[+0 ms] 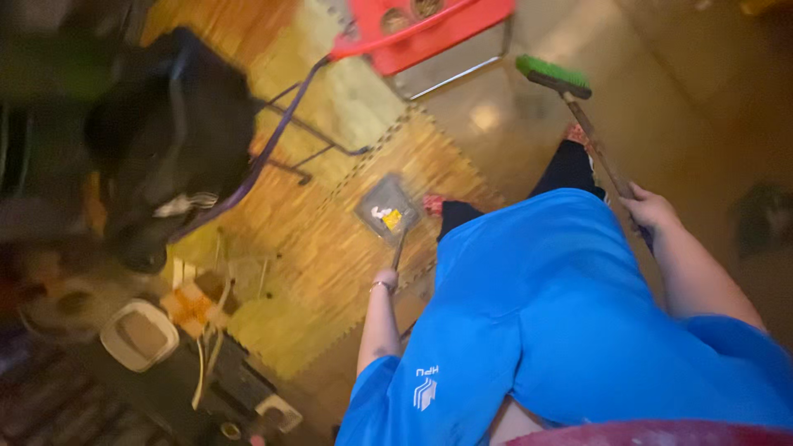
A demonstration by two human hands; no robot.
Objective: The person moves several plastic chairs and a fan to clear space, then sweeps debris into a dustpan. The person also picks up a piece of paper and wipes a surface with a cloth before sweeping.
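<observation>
Down low, our left hand (385, 279) closes round the thin handle of a grey square dustpan (387, 206) resting on the wooden-patterned foam mat (330, 248); our right hand (648, 208) grips the brown-handled, green-bristled broom (555, 76), its head near the red metal-framed chair (413, 29).

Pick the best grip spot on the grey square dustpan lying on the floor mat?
Grip the grey square dustpan by its thin handle, coming from the near side: the handle points back toward the person, where the left hand holds its end, and the pan holds litter.
</observation>
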